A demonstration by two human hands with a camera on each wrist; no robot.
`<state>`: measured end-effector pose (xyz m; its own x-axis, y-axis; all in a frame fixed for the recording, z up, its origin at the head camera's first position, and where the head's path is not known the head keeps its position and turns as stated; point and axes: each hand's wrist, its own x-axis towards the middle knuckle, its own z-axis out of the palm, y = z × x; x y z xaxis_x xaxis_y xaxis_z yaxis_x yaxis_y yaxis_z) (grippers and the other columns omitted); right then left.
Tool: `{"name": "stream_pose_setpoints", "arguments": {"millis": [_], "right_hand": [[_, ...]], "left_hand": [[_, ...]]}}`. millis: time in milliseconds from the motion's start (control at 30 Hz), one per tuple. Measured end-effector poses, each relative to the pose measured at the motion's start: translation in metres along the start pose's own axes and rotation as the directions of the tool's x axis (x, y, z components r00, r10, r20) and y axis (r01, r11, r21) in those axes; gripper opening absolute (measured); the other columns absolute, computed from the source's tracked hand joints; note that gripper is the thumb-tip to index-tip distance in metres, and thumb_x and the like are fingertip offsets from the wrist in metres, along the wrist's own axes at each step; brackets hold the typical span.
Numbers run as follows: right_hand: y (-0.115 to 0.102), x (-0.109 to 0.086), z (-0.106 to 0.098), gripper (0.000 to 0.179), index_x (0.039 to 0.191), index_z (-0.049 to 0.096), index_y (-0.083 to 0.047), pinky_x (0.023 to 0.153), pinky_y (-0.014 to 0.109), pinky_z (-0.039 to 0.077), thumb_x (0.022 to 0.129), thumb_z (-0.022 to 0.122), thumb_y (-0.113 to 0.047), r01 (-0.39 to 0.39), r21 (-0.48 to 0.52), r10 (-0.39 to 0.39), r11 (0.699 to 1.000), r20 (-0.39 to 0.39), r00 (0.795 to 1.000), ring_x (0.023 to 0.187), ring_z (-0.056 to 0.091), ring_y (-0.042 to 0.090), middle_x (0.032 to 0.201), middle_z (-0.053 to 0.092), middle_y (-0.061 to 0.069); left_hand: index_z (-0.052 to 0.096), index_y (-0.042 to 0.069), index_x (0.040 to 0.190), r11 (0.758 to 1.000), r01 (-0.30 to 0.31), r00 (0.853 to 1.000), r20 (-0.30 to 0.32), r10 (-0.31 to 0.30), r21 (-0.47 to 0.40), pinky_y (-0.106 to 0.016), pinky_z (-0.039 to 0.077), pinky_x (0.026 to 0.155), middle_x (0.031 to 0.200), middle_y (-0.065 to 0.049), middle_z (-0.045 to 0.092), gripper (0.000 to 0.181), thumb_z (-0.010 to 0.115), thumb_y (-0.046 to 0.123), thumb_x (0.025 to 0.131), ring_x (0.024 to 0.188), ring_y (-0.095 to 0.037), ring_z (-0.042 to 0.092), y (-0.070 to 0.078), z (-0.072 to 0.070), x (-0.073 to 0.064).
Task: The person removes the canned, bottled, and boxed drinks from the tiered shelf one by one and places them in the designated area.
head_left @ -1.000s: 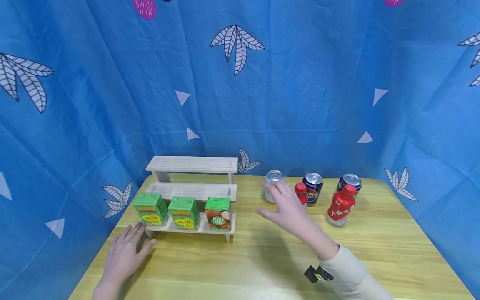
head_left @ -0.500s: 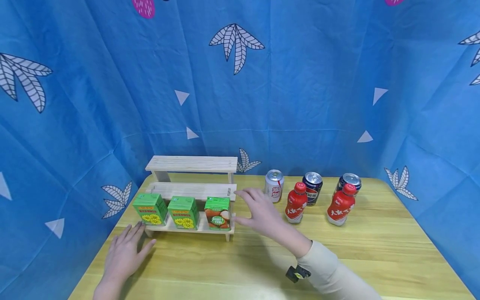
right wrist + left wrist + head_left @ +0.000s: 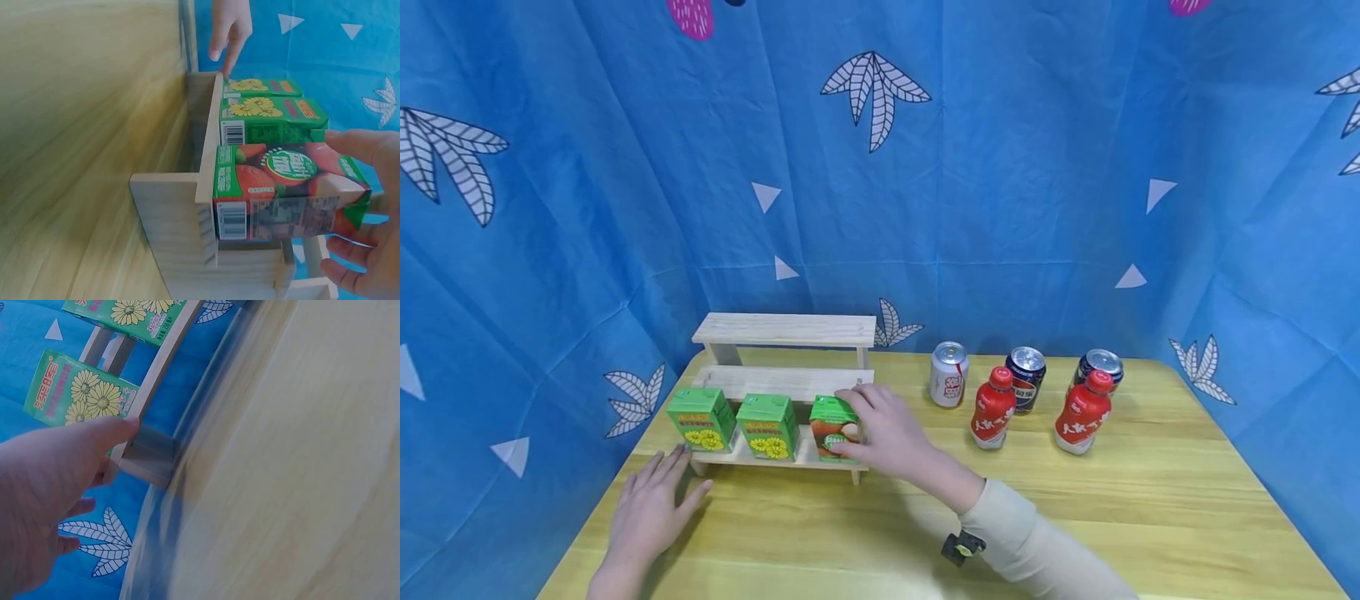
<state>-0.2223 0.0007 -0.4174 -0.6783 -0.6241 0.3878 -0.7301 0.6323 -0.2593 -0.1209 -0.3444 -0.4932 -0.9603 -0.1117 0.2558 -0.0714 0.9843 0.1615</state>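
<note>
A pale wooden three-tier shelf [image 3: 805, 330] stands on the table. On its lowest tier are two green drink cartons with yellow flowers, the left carton [image 3: 702, 419] and the middle carton [image 3: 767, 427]. The apple juice carton [image 3: 275, 175] stands at the right end. My right hand [image 3: 887, 433] is around this carton's upper part, thumb by one side and fingers spread by the other. My left hand [image 3: 647, 512] rests on the table at the shelf's left end, fingers extended. A fingertip of my left hand [image 3: 232, 22] meets the shelf's end in the right wrist view.
To the right stand a white can [image 3: 949, 375], two dark blue cans, the near one a cola can [image 3: 1026, 379], and two red bottles, one red bottle [image 3: 993, 408] left of the other red bottle [image 3: 1082, 412]. A blue patterned curtain [image 3: 1000, 167] surrounds the wooden table [image 3: 1150, 517].
My right hand has moved left from in front of the white can to the apple juice carton, uncovering the white can and the left red bottle. My left hand has stayed put.
</note>
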Motion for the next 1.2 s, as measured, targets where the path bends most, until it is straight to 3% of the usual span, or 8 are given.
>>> {"name": "stream_pose_setpoints", "arguments": {"millis": [233, 633, 967, 1200], "right_hand": [[-0.006, 0.009, 0.008, 0.076, 0.142, 0.046, -0.015, 0.101, 0.039, 0.049, 0.082, 0.071, -0.055, -0.015, -0.011, 0.015, 1.000, 0.031, 0.999, 0.121, 0.052, 0.022, 0.129, 0.057, 0.005], [-0.005, 0.014, 0.016, 0.057, 0.130, 0.056, -0.016, 0.084, 0.033, 0.053, 0.087, 0.068, -0.050, 0.016, -0.083, -0.022, 0.996, -0.065, 0.998, 0.100, 0.057, 0.016, 0.107, 0.061, 0.000], [-0.006, 0.014, 0.012, 0.050, 0.126, 0.060, -0.017, 0.079, 0.029, 0.049, 0.089, 0.063, -0.050, -0.007, -0.003, 0.007, 1.000, -0.056, 0.998, 0.097, 0.055, 0.014, 0.106, 0.063, -0.001], [-0.004, 0.009, 0.009, 0.048, 0.123, 0.061, -0.014, 0.082, 0.032, 0.050, 0.089, 0.065, -0.047, 0.016, 0.043, -0.013, 0.999, -0.089, 0.996, 0.098, 0.056, 0.015, 0.106, 0.064, 0.000]], "left_hand": [[0.046, 0.001, 0.143, 1.000, 0.005, 1.000, 0.004, -0.005, 0.005, -0.074, 0.023, 0.108, 0.148, -0.024, 0.044, 0.073, 0.056, 0.054, 0.093, 0.136, -0.050, 0.035, 0.001, 0.000, 0.000], [0.044, 0.001, 0.144, 1.000, 0.028, 0.999, 0.043, -0.028, 0.009, -0.074, 0.022, 0.109, 0.149, -0.025, 0.042, 0.075, 0.055, 0.055, 0.093, 0.137, -0.050, 0.033, 0.002, -0.001, 0.000], [0.044, 0.001, 0.144, 0.999, 0.032, 0.998, 0.051, -0.033, 0.009, -0.074, 0.021, 0.109, 0.149, -0.025, 0.042, 0.076, 0.054, 0.057, 0.093, 0.138, -0.050, 0.033, 0.001, 0.000, 0.000], [0.044, 0.002, 0.144, 1.000, 0.026, 0.999, 0.041, -0.026, 0.003, -0.075, 0.022, 0.109, 0.149, -0.024, 0.043, 0.076, 0.054, 0.057, 0.093, 0.137, -0.050, 0.033, 0.000, 0.001, 0.000]]}}
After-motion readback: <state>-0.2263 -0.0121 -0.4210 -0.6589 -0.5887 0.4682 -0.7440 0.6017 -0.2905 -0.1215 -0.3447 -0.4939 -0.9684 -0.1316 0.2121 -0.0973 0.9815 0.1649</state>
